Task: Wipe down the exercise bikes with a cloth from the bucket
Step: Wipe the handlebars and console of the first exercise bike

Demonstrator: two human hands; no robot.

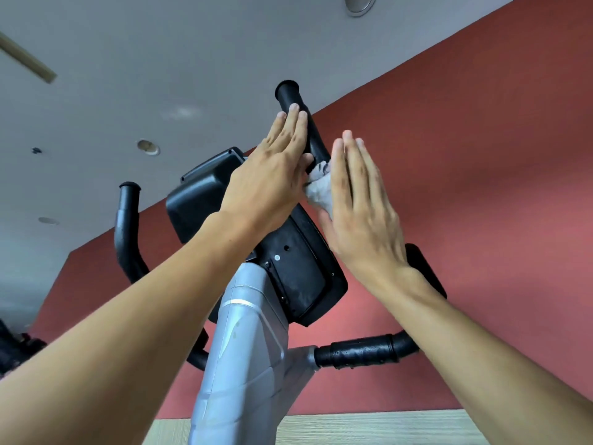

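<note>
I look up at an exercise bike with a grey column [244, 342] and a black console [205, 191] seen from behind. Its right upright handlebar [290, 97] rises between my two hands. A crumpled grey-white cloth [319, 186] is wrapped on that bar, pressed between my palms. My left hand [269, 175] lies flat against the bar's left side, fingers straight, thumb touching the cloth. My right hand [362, 200] is flat against the right side and covers most of the cloth. The bucket is not in view.
The left upright handlebar [126, 226] curves up at the left. A black side grip [362, 350] sticks out at the lower right. Behind are a red wall [481, 139], a grey ceiling [160, 59] and a wooden strip [385, 425] at the bottom.
</note>
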